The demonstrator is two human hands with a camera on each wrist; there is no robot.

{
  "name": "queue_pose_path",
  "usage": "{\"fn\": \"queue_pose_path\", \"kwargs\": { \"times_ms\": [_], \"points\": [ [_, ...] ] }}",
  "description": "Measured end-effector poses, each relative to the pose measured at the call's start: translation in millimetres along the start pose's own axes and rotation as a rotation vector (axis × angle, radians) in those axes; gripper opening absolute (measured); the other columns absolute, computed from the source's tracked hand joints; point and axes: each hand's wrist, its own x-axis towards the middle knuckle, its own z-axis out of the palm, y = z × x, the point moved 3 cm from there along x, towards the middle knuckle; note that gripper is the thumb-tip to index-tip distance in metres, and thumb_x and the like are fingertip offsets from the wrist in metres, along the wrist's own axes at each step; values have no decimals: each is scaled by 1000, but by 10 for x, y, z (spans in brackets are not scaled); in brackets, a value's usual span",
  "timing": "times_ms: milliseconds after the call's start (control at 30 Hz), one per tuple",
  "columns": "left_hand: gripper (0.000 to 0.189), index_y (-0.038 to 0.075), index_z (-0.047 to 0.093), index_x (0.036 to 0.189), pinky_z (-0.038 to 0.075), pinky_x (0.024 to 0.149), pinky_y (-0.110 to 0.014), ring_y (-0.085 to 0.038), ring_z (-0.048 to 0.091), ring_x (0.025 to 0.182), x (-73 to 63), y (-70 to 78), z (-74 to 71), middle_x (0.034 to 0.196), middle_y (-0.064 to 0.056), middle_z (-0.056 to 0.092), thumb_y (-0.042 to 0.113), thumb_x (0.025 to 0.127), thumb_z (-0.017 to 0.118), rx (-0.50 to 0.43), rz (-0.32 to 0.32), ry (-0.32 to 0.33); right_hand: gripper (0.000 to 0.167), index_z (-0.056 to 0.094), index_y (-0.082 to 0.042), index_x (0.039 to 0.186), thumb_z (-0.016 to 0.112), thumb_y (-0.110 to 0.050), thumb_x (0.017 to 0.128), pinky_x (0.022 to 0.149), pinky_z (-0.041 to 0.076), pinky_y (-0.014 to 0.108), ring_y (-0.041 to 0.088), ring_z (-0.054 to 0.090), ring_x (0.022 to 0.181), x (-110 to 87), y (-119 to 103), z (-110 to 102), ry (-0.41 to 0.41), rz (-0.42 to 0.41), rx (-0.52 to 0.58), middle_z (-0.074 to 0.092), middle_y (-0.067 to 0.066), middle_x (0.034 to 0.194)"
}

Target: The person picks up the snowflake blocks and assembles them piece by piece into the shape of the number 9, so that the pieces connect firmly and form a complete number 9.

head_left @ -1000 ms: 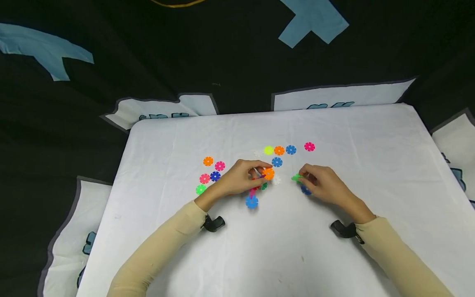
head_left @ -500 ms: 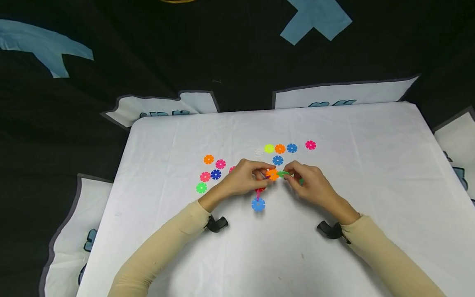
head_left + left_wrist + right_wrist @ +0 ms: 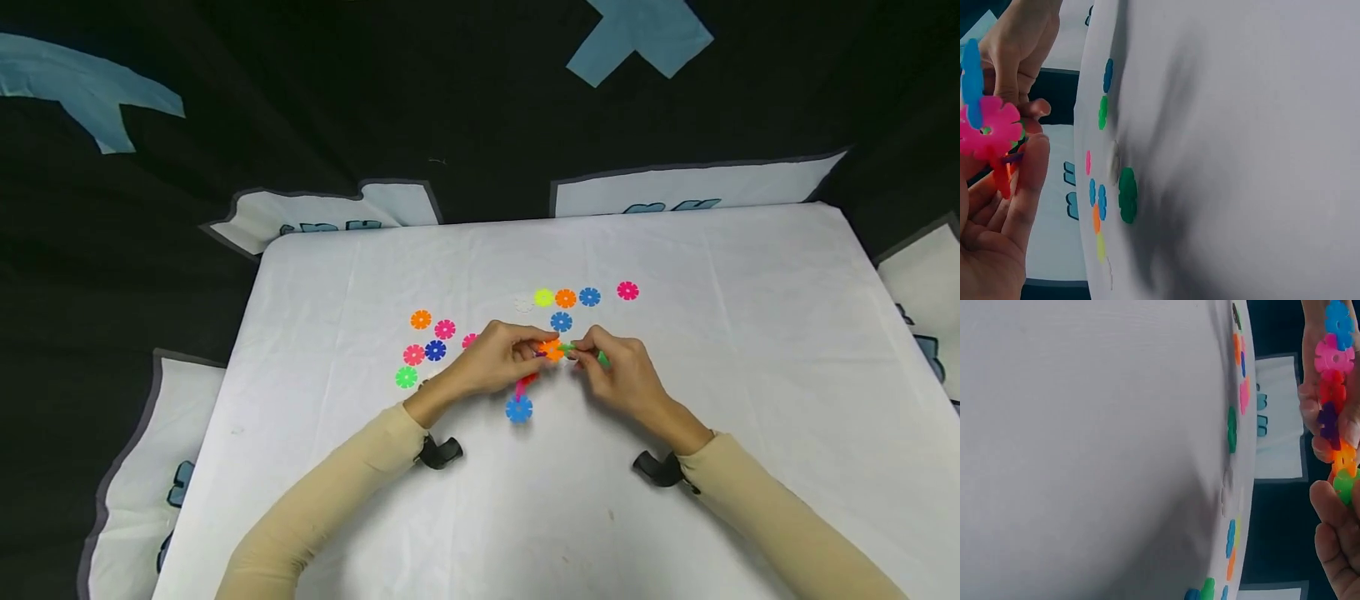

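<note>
My left hand (image 3: 495, 360) pinches a chain of notched plastic snowflake discs. The right wrist view shows its blue disc (image 3: 1339, 325), pink disc (image 3: 1334, 356), red disc (image 3: 1332, 392), purple disc (image 3: 1328, 422) and orange disc (image 3: 1345, 457) joined in a row, with the blue one at the free end. Between thumb and fingers, my right hand (image 3: 628, 379) pinches a green disc (image 3: 1345, 485). Its edge meets the orange disc; fingers hide how deep the slots sit. Both hands are above the white table, close together.
Loose discs lie on the white table (image 3: 480, 517). On the left are an orange disc (image 3: 421, 320), a green disc (image 3: 406, 377) and several others. Beyond the hands are a yellow disc (image 3: 543, 297), a pink disc (image 3: 627, 291) and more. Dark cloth hangs behind.
My right hand has moved left with the green disc, bringing it against the orange disc of the chain. The left hand has shifted slightly right and keeps its hold.
</note>
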Motion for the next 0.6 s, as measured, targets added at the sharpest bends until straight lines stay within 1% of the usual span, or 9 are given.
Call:
{"fn": "queue_pose_path", "kwargs": {
  "times_ms": [67,167,233,300,367,400,467,533,600],
  "points": [
    [35,-2,67,120,54,64,-21,-7,60,66,9,1,3,84,-8,70,8,86,73,-21,-14,-6,22,58,1,87,74,12,78,58,54,26,17,69,61,-8,15,-14,-32,36,16,73,9,76],
    [34,1,66,119,54,65,-22,-11,59,67,13,-2,-29,86,-7,66,8,87,72,-50,-34,-7,26,59,-1,104,74,3,83,56,51,27,13,65,62,-14,60,-72,-110,119,22,73,6,81],
    [33,4,66,119,53,66,-22,-12,59,69,6,-12,-64,89,-6,64,11,87,73,-64,-57,-9,32,58,-2,112,74,-2,85,56,48,25,11,60,62,-32,119,-145,-145,178,-20,71,4,83],
    [33,7,65,120,52,67,-21,-12,58,71,-9,-37,-102,92,-5,63,13,88,73,-74,-86,-10,39,58,-4,119,75,-8,85,57,45,26,11,55,65,-54,199,-222,-182,221,-107,68,3,87],
    [34,9,63,121,50,67,-21,-13,57,70,-24,-68,-131,93,-4,63,16,89,72,-80,-111,-13,42,60,-5,121,77,-12,84,61,45,28,14,54,69,-75,292,-275,-230,248,-208,65,4,90],
    [34,10,63,122,50,66,-21,-13,57,70,-31,-82,-141,95,-4,63,16,89,72,-81,-117,-17,43,61,-5,121,78,-15,83,63,44,29,15,52,70,-88,337,-284,-269,260,-254,63,5,91],
    [36,10,61,125,50,66,-23,-14,57,69,-47,-99,-154,100,-4,63,17,91,70,-76,-116,-25,44,63,-6,121,79,-21,83,67,45,32,18,52,76,-128,411,-267,-377,279,-327,59,7,96],
    [39,11,60,129,49,65,-23,-14,58,68,-56,-114,-160,104,-4,63,17,92,69,-67,-100,-31,44,64,-6,120,79,-23,83,71,46,34,19,52,80,-178,462,-229,-461,313,-350,57,8,99],
    [39,12,59,131,48,64,-24,-14,58,67,-67,-116,-168,108,-3,62,16,93,67,-69,-86,-34,38,64,-5,114,78,-23,84,73,47,35,19,52,81,-223,490,-196,-505,352,-346,55,7,98]
  ]
}}
